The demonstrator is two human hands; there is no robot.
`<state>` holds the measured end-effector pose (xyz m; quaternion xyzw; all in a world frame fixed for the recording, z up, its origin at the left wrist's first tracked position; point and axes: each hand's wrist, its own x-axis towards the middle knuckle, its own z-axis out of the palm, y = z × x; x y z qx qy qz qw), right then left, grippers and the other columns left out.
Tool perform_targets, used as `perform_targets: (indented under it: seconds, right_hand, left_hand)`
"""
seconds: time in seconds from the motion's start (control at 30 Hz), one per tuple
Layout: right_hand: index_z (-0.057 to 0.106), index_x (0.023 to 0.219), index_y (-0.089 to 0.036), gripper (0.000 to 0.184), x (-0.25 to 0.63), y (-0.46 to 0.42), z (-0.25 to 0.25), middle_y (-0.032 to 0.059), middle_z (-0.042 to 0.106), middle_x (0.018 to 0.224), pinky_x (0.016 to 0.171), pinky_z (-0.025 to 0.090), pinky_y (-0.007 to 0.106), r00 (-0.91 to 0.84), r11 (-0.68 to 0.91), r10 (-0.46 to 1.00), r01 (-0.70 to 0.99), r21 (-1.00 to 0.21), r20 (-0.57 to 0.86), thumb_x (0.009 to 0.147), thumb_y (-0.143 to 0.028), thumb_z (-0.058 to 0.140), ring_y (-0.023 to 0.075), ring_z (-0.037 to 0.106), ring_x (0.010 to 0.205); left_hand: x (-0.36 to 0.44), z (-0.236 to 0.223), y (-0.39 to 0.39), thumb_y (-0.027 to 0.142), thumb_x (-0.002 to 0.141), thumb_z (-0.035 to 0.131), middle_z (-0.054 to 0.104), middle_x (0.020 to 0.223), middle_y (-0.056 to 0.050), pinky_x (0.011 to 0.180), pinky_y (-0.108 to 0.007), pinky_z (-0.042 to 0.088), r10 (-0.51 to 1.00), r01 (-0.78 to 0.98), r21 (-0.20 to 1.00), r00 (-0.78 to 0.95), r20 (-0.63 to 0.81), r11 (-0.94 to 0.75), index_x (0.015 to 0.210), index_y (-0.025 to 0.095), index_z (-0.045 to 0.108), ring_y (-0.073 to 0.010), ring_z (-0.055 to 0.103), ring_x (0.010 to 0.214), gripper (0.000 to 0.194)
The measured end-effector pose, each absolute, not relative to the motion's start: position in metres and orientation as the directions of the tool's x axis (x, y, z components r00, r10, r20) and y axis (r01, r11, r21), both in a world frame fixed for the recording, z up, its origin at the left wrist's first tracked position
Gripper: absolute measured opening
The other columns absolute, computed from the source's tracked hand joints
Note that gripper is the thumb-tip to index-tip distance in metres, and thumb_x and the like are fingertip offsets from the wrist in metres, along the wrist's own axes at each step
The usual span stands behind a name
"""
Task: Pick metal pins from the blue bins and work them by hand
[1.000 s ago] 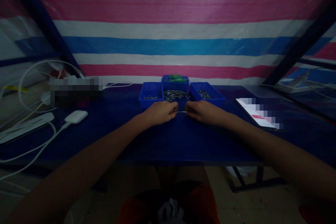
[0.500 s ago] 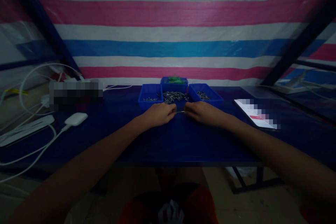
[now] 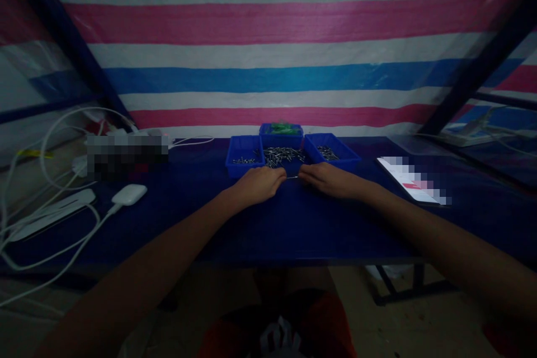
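Between my two hands spans a thin, silvery metal rod-like piece (image 3: 292,177), too small to name more exactly. My left hand (image 3: 262,183) pinches its left end, fingers closed. At the other end, the closed fingertips of my right hand (image 3: 323,176) hold it too. Just beyond my hands lies a loose pile of small metal pieces (image 3: 283,155) on the blue table (image 3: 277,229). A blue bin on the left (image 3: 230,158) and a blue bin on the right (image 3: 350,152) flank the pile, each with similar metal pieces inside.
Behind the pile stands a third blue bin (image 3: 281,139) with green items. A phone (image 3: 413,182) lies to the right. On the left are a white charger (image 3: 130,194), tangled white cables (image 3: 62,254) and a white flat strip (image 3: 54,213). A striped sheet (image 3: 268,22) hangs behind the table.
The whole view has shifted slightly, so everything appears a little further right. Both hands keep hold of the thin metal piece, in nearly the same place before the bins.
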<state>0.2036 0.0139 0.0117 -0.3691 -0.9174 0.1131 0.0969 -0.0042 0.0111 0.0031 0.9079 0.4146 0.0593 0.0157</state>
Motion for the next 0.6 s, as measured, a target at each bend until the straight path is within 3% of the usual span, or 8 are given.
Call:
perform_targets:
  seconds: [0.4, 0.6]
  right_hand:
    - [0.051, 0.085, -0.017, 0.011, 0.2042, 0.0155, 0.0064, 0.0013, 0.058, 0.071, 0.058, 0.037, 0.024, -0.724, 0.714, 0.677, 0.603, -0.356, 0.133, 0.082, -0.027, 0.048, 0.0116, 0.052, 0.062]
    - [0.052, 0.084, -0.017, 0.008, 0.2031, 0.0124, 0.0124, 0.0017, 0.058, 0.071, 0.06, 0.037, 0.024, -0.699, 0.742, 0.669, 0.612, -0.273, 0.253, 0.082, -0.024, 0.047, 0.0122, 0.053, 0.064]
  left_hand:
    - [-0.0058, 0.0037, 0.0162, 0.027, 0.084, 0.042, 0.063, 0.078, 0.0, 0.058, -0.023, 0.035, 0.741, 0.723, 0.166, 0.648, 0.173, -0.671, 0.094, 0.02, 0.053, -0.0125, 0.055, 0.068, 0.016]
    - [-0.0044, 0.0066, 0.0141, 0.026, 0.083, 0.044, 0.063, 0.077, 0.001, 0.056, -0.021, 0.035, 0.745, 0.717, 0.205, 0.625, 0.234, -0.666, 0.094, 0.019, 0.052, -0.0105, 0.055, 0.065, 0.015]
